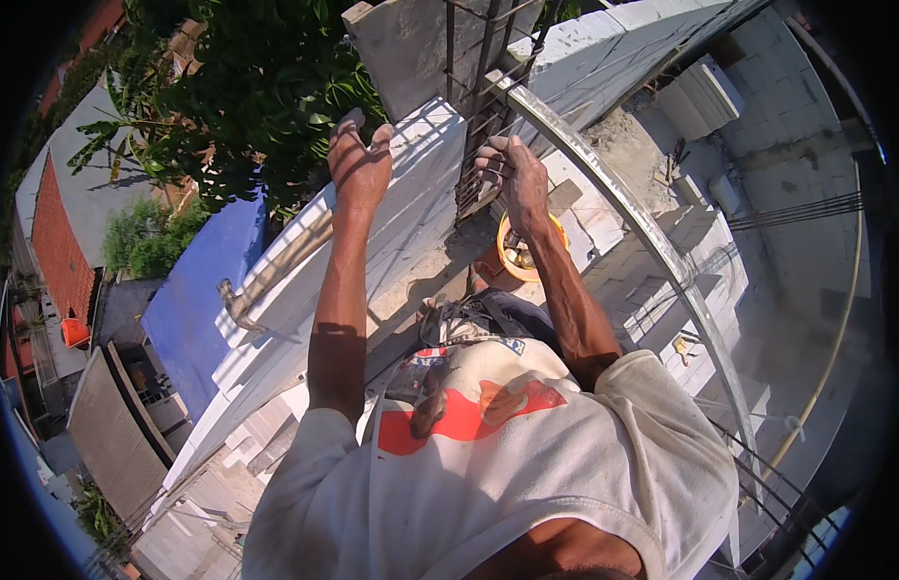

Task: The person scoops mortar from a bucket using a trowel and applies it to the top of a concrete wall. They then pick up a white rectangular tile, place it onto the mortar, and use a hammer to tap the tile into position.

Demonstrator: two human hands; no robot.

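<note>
**Left hand (pixel 360 172) and right hand (pixel 524 188) were held out at a white block wall (pixel 411 193)**

The left hand was spread, its thumb standing apart from the fingers, which pointed away from the body; nothing showed in its grasp. The wall lay beneath it and to its right, running back past the left forearm toward the person's side. Whether the palm touched the blocks could not be told.

The right hand was curled, its fingers bent to the left. Whether they were pressed together on anything could not be told from this angle. Just beyond and to the left of those fingers stood a column of dark reinforcing bars (pixel 485 92), at the end of the wall. Whether hand and bars met was likewise unclear.

Beyond the left hand, a grey panel (pixel 411 58) rose against the bars. Nearer the body than that hand, left of its forearm, a hammer (pixel 239 309) lay on the wall, its wooden handle slanting up toward the arm. Below the right hand, partly behind its forearm, sat an orange bucket (pixel 522 275) with something pale inside. To the right of the same hand, a long metal bar (pixel 618 188) swept past, bent by the lens. Left of the left hand, beyond the wall, were a leafy tree (pixel 265 97) and, lower, a blue roof (pixel 193 309).
</note>
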